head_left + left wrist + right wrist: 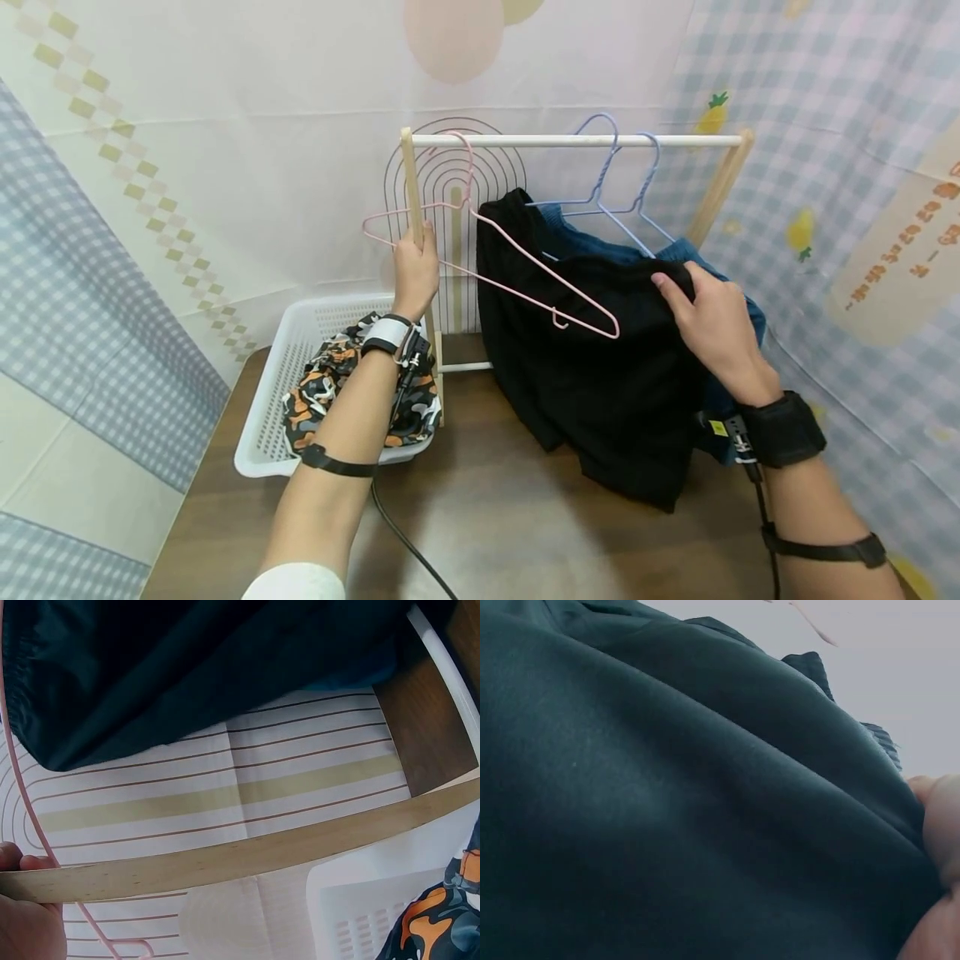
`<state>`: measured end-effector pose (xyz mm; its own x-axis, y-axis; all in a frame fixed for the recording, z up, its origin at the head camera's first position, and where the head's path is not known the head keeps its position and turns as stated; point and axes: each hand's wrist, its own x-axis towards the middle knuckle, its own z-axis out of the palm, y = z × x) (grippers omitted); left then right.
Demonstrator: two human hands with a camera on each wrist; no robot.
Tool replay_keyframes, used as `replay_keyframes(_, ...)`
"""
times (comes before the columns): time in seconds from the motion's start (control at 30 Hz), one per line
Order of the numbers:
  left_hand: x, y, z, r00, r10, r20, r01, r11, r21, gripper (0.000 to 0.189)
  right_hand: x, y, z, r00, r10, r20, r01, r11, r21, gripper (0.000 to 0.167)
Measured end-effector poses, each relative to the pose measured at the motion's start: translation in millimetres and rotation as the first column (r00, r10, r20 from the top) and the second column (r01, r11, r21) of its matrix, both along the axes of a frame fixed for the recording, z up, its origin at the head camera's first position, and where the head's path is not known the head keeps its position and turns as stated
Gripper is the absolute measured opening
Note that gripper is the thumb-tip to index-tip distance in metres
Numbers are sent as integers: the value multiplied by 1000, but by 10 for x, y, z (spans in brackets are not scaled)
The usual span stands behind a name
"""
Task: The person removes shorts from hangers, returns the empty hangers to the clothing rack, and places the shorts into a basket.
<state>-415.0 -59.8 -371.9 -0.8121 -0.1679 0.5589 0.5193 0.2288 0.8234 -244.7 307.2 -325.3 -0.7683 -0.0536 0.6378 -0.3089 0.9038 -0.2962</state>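
Your strapped forearms (318, 512) enter from the frame's bottom. Your left hand (416, 271) grips the wooden post (412, 183), upper centre, presumably for steadiness; your right pinches the black garment (592, 375), right of centre, likely controlling its waistband near the blue hanger (597, 193). Brown counter (487, 517) below; printed cloth (262, 183) encloses the area.

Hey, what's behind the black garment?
A blue garment shows past the top and right edges; the black garment covers much of it, and anything else directly behind can't be seen.
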Motion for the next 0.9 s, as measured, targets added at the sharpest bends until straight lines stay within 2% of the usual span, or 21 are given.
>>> replay_keyframes(0.27, 5, 5, 31, 1000, -3, 6, 3, 1000, 10, 39, 84, 116, 119, 998, -14, -55, 14, 1000, -2, 39)
replay_keyframes(0.43, 9, 62, 16, 1000, -21, 13, 21, 1000, -2, 41, 251, 188, 157, 998, -13, -62, 14, 1000, 5, 40)
replay_keyframes(0.53, 8, 85, -10, 1000, -8, 19, 8, 1000, -19, 42, 362, 230, 169, 997, -15, -77, 15, 1000, 7, 41)
replay_keyframes(0.7, 10, 94, -34, 1000, -8, 20, 9, 1000, -27, 43, 517, 315, 146, 990, -12, -138, 14, 1000, 11, 44)
replay_keyframes(0.9, 3, 103, -16, 999, -21, 41, 22, 1000, -17, 40, 700, 433, 31, 989, -38, -140, 35, 999, -23, 41)
